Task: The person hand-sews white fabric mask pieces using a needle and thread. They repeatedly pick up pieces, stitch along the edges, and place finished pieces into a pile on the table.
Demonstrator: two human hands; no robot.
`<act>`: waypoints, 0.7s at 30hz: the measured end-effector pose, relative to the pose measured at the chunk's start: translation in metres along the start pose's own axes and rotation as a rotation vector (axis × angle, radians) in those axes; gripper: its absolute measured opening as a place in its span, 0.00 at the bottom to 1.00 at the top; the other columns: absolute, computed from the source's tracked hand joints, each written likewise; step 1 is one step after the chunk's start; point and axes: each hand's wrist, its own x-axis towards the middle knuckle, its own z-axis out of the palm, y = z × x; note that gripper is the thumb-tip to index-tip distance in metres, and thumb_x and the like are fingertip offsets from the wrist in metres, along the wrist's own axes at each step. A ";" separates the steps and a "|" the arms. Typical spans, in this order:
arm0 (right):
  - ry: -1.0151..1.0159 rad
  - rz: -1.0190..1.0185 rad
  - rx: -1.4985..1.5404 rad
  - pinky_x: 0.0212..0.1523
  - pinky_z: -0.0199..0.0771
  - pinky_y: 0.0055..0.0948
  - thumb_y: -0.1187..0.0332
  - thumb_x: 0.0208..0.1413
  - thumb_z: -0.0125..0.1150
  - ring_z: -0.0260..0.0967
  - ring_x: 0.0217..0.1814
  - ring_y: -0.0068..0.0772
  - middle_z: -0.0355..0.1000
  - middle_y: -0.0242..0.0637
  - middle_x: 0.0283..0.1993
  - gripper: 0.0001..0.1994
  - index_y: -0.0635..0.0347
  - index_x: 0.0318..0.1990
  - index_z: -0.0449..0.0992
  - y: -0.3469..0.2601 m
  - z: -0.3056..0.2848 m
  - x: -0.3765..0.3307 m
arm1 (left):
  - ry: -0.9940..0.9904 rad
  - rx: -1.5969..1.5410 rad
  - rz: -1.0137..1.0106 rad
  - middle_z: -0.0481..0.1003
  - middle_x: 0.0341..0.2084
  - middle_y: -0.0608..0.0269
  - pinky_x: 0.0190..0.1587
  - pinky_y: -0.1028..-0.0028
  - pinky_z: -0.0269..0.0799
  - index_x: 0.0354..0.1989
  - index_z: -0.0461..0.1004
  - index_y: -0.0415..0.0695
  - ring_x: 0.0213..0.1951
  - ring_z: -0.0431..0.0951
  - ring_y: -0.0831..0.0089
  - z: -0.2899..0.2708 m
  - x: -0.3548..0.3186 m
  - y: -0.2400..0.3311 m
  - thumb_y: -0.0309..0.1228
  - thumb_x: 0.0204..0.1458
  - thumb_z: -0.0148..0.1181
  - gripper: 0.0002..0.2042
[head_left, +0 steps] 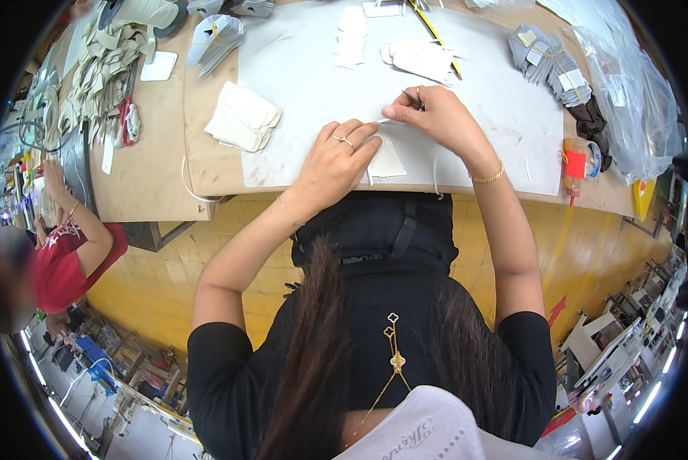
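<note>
While the left hand is pressing flat on a pale cut piece near the front edge of the grey mat, the right hand is sitting just beyond it – fingers pinched on a thin tool, tip pointing down-left toward the piece's upper edge. Left fingers are lying extended, not clenched, holding the piece down. Its long axis is running roughly toward the bench front. Both hands are touching it, the left covering more. A stack of pale pieces is lying to the left, well apart; more pale pieces behind – nothing is blocking.
</note>
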 end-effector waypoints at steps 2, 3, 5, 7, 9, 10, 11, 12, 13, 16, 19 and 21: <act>0.053 -0.030 -0.047 0.41 0.79 0.36 0.59 0.58 0.68 0.81 0.37 0.43 0.81 0.50 0.35 0.16 0.66 0.41 0.85 -0.004 0.007 -0.014 | 0.003 -0.008 -0.012 0.77 0.51 0.60 0.55 0.62 0.68 0.45 0.78 0.41 0.54 0.75 0.62 0.000 0.000 0.000 0.24 0.54 0.65 0.11; 0.108 -0.004 -0.095 0.41 0.79 0.38 0.59 0.58 0.68 0.81 0.38 0.45 0.81 0.49 0.35 0.15 0.65 0.41 0.85 -0.006 0.012 -0.022 | 0.005 -0.011 -0.017 0.77 0.51 0.60 0.55 0.62 0.68 0.45 0.78 0.41 0.54 0.75 0.61 0.000 0.000 0.000 0.25 0.54 0.65 0.11; 0.233 0.011 -0.175 0.42 0.79 0.40 0.60 0.59 0.67 0.80 0.39 0.48 0.81 0.48 0.36 0.15 0.63 0.43 0.85 -0.007 0.028 -0.037 | 0.011 -0.018 -0.023 0.77 0.52 0.60 0.55 0.62 0.68 0.45 0.77 0.41 0.53 0.75 0.61 0.001 0.000 0.000 0.25 0.53 0.66 0.11; 0.295 -0.031 -0.202 0.39 0.79 0.41 0.64 0.59 0.66 0.78 0.36 0.48 0.78 0.40 0.35 0.11 0.59 0.43 0.85 -0.005 0.039 -0.047 | 0.014 -0.027 -0.023 0.77 0.52 0.60 0.56 0.62 0.69 0.44 0.77 0.41 0.53 0.75 0.60 0.002 0.001 0.000 0.26 0.53 0.66 0.11; 0.356 -0.047 -0.240 0.36 0.78 0.39 0.66 0.58 0.66 0.77 0.34 0.46 0.75 0.37 0.34 0.09 0.58 0.42 0.85 -0.003 0.052 -0.055 | 0.023 -0.031 -0.027 0.77 0.52 0.59 0.56 0.62 0.69 0.44 0.77 0.40 0.53 0.75 0.60 0.002 0.001 -0.001 0.26 0.53 0.67 0.11; 0.414 -0.132 -0.274 0.32 0.77 0.36 0.69 0.55 0.67 0.76 0.31 0.41 0.70 0.35 0.33 0.09 0.56 0.43 0.85 -0.001 0.057 -0.058 | 0.026 -0.035 -0.030 0.77 0.52 0.59 0.56 0.62 0.69 0.44 0.77 0.40 0.53 0.75 0.59 0.001 0.001 -0.001 0.26 0.53 0.67 0.11; 0.434 -0.164 -0.323 0.30 0.76 0.35 0.71 0.54 0.68 0.75 0.29 0.39 0.70 0.35 0.32 0.09 0.55 0.43 0.85 0.000 0.062 -0.060 | 0.021 -0.038 -0.029 0.77 0.52 0.59 0.56 0.62 0.69 0.44 0.77 0.40 0.53 0.74 0.59 0.001 0.001 -0.001 0.26 0.53 0.67 0.11; 0.452 -0.194 -0.371 0.29 0.75 0.33 0.72 0.53 0.69 0.74 0.28 0.37 0.69 0.35 0.31 0.10 0.54 0.44 0.85 0.002 0.066 -0.062 | 0.017 -0.042 -0.029 0.77 0.52 0.59 0.57 0.62 0.69 0.45 0.77 0.40 0.53 0.74 0.59 0.001 0.002 -0.001 0.26 0.53 0.67 0.11; 0.460 -0.213 -0.419 0.28 0.74 0.32 0.73 0.52 0.69 0.73 0.27 0.35 0.68 0.34 0.30 0.11 0.53 0.44 0.85 0.004 0.070 -0.063 | 0.014 -0.048 -0.033 0.77 0.52 0.59 0.57 0.62 0.69 0.45 0.77 0.40 0.53 0.74 0.59 0.000 0.002 -0.001 0.26 0.53 0.67 0.12; 0.483 -0.273 -0.509 0.26 0.73 0.32 0.74 0.49 0.70 0.72 0.25 0.34 0.67 0.33 0.30 0.15 0.52 0.46 0.85 0.009 0.075 -0.065 | 0.007 -0.040 -0.028 0.77 0.52 0.59 0.57 0.62 0.69 0.47 0.77 0.40 0.53 0.74 0.59 0.000 0.002 -0.002 0.26 0.53 0.67 0.13; 0.490 -0.307 -0.521 0.26 0.72 0.32 0.76 0.46 0.69 0.71 0.24 0.34 0.67 0.33 0.31 0.17 0.53 0.47 0.84 0.012 0.077 -0.066 | 0.020 -0.037 -0.017 0.77 0.50 0.58 0.56 0.61 0.69 0.47 0.76 0.40 0.52 0.74 0.59 0.000 0.003 -0.002 0.26 0.53 0.65 0.13; 0.493 -0.306 -0.533 0.26 0.72 0.32 0.76 0.46 0.69 0.71 0.24 0.34 0.67 0.33 0.31 0.17 0.53 0.47 0.84 0.012 0.078 -0.065 | 0.013 -0.021 -0.013 0.77 0.50 0.59 0.56 0.62 0.68 0.49 0.76 0.40 0.53 0.73 0.60 0.000 0.003 -0.001 0.27 0.53 0.65 0.15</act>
